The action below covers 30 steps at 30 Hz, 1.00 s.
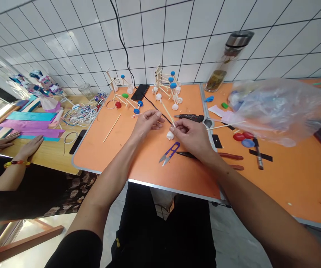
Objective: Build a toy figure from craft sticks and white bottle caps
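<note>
**Lightly Pinched, a Pale Stick (166, 109) Slants over Orange**

Clearly wooden, the thin, straight stick is gripped near its lower end between the thumb and fingertips of the right hand (192, 134); its upper end points at a round white bead (158, 96) on a stick frame (173, 85). Just below those fingertips sits a squat, lobed white piece (170, 136); whether they touch, I cannot tell.

That frame joins slim rods with smooth blue and white knobs, and a second frame (125, 95) to its left adds red and green ones. Purple-handled snips (173, 152) with pointed metal blades lie on the smooth orange tabletop (149, 163), near red-handled pliers (230, 156) that pass beneath the right wrist. A crumpled, translucent bag (283, 108) spreads farther right.

As for pose, the right forearm reaches in from the lower right, back of the hand upward. The left hand (147, 123) hovers opposite, wrist bent inward and fingers loosely curled, thumb near forefinger; I cannot tell whether they pinch anything.
</note>
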{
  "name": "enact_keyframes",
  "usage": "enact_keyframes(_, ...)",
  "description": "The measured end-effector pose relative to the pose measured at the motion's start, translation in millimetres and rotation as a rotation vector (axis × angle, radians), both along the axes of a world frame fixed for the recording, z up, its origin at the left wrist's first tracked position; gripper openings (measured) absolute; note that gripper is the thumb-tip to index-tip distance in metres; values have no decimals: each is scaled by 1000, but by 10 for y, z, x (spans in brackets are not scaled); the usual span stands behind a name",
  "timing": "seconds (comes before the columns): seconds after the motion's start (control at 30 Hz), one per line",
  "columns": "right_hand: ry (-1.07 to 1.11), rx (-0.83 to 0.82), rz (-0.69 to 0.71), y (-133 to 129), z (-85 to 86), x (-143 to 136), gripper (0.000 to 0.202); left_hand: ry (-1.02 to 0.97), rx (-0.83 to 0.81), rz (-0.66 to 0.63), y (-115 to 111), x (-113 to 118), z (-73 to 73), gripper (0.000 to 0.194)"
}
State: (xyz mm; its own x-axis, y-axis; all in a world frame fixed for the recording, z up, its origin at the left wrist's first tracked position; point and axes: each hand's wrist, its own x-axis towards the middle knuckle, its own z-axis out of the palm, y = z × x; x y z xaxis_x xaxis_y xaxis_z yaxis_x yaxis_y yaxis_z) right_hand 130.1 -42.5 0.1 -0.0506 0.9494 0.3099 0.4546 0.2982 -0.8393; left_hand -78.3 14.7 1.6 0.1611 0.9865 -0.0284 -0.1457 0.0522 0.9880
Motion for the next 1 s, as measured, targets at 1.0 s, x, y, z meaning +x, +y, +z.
enact_keyframes(1.0,58,10,-22,190,-116,125,30,-87,-154,-64,-22,56,-28,20)
